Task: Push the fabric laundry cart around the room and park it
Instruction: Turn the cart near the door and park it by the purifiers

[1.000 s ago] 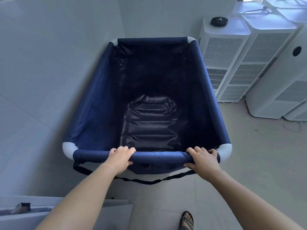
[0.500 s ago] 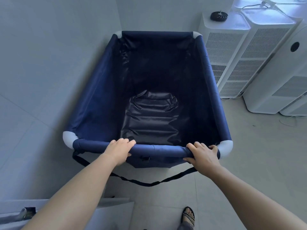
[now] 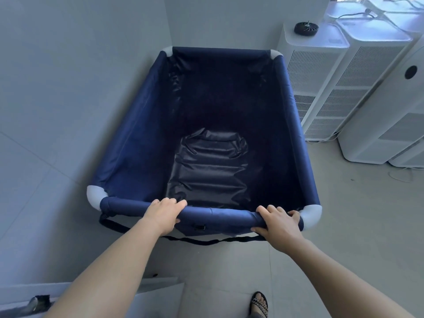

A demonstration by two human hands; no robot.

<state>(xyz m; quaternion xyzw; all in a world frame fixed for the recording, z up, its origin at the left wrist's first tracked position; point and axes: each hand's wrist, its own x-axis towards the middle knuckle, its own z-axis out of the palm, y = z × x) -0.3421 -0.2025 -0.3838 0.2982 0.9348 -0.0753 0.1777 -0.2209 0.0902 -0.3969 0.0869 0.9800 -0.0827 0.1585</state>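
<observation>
Laundry cart (image 3: 142, 138) in room corner, left side along wall (image 3: 68, 88), far end near back wall. Row of tower units (image 3: 321, 88) just right of cart. Disc (image 3: 306, 28) on top of nearest unit. Left hand (image 3: 164, 214) and right hand (image 3: 278, 222) on near rail. Sandalled foot (image 3: 259, 304) on floor behind cart.

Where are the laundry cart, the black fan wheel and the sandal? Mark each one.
laundry cart (image 3: 290, 92): head view, on its right top rail.
black fan wheel (image 3: 306, 28): head view, on its ribbed disc.
sandal (image 3: 260, 304): head view, on its patterned straps.
</observation>
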